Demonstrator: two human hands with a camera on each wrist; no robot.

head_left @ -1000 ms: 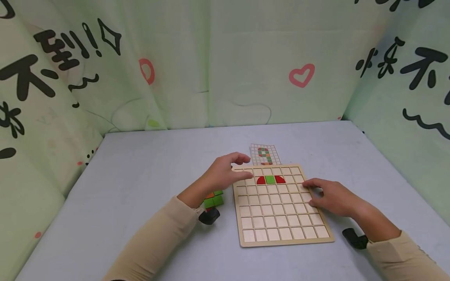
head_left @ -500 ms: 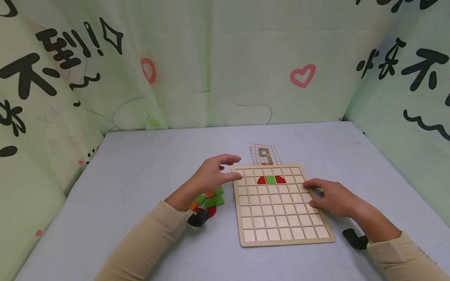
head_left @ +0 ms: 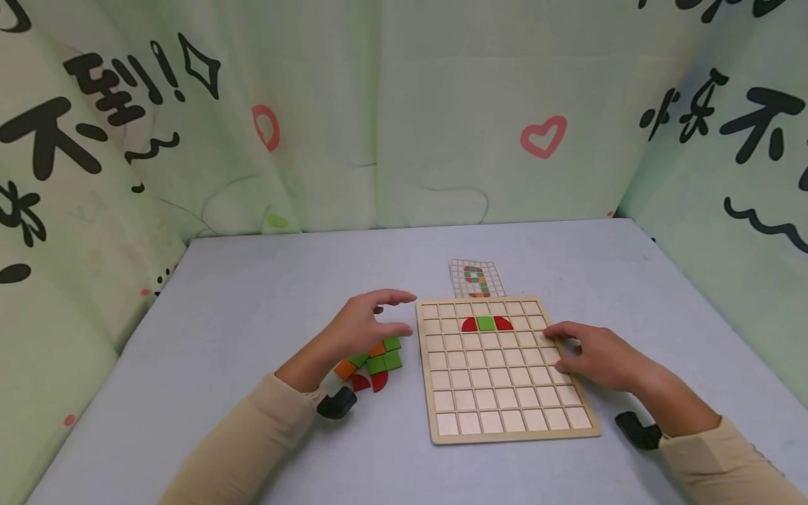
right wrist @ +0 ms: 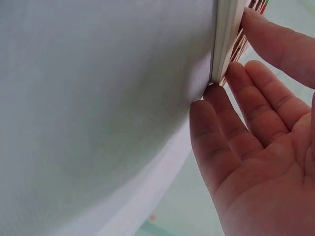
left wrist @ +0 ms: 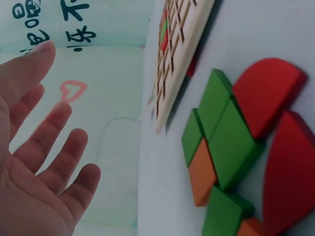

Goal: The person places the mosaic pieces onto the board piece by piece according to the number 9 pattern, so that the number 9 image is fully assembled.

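My left hand (head_left: 358,324) is held above the table just left of the wooden grid board (head_left: 505,436), thumb and fingers spread with nothing between them. Beneath and beside it lies a loose group of flat pieces: green squares (head_left: 384,362), orange squares (head_left: 344,369) and red quarter-round pieces (head_left: 379,381). In the left wrist view these red pieces (left wrist: 268,93) and green squares (left wrist: 236,142) lie apart from the palm. At the board's right edge my right hand (head_left: 600,354) rests its thumb and fingertips (right wrist: 236,73). A green square (head_left: 485,323) sits between two red quarter-rounds (head_left: 469,325) in an upper row of the board.
Behind the board, partly covered by its far edge, lies a printed pattern card (head_left: 475,278) with a coloured grid design. The white table (head_left: 284,280) is enclosed by pale green curtains (head_left: 442,140) at the back and sides.
My left hand has moved left and slightly down, from over the board's upper left corner to beside the loose pieces, uncovering more of them. The right hand and board have stayed put.
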